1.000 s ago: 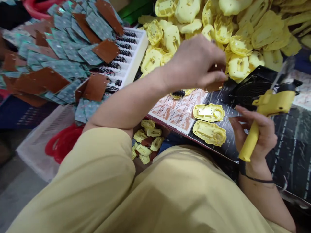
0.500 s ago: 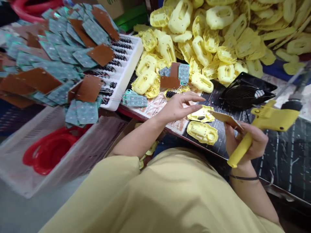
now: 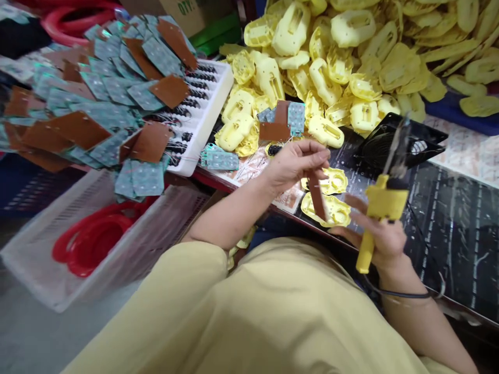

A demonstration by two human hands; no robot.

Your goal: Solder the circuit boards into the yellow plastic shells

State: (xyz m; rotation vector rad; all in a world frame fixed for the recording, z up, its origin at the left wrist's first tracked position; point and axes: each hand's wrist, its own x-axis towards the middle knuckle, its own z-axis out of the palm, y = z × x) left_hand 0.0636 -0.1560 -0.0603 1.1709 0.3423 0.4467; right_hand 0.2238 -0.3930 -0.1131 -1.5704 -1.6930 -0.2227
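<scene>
My left hand (image 3: 298, 163) pinches a brown circuit board (image 3: 317, 196) by its upper end, the board hanging edge-down over the bench. Behind and below the board lie two yellow plastic shell halves (image 3: 336, 210), partly covered by it. A yellow soldering gun (image 3: 385, 202) is in my right hand (image 3: 384, 236), its grip against the palm and its blurred metal tip pointing up. The thumb and forefinger of that hand are apart. Beyond my left wrist, several boards (image 3: 276, 127) lie brown or green side up beside a small black coil (image 3: 275, 150).
Yellow shells (image 3: 288, 31) are heaped across the back. At left, many circuit boards (image 3: 105, 109) with wires rest on a white foam tray (image 3: 212, 101). A black fan (image 3: 401, 143) stands at right. Below left, a white crate (image 3: 39, 270) holds red plastic parts (image 3: 93, 239).
The circuit board has passed from my right hand to my left and now hangs down. My right hand has moved slightly left, and the soldering gun has swung more upright.
</scene>
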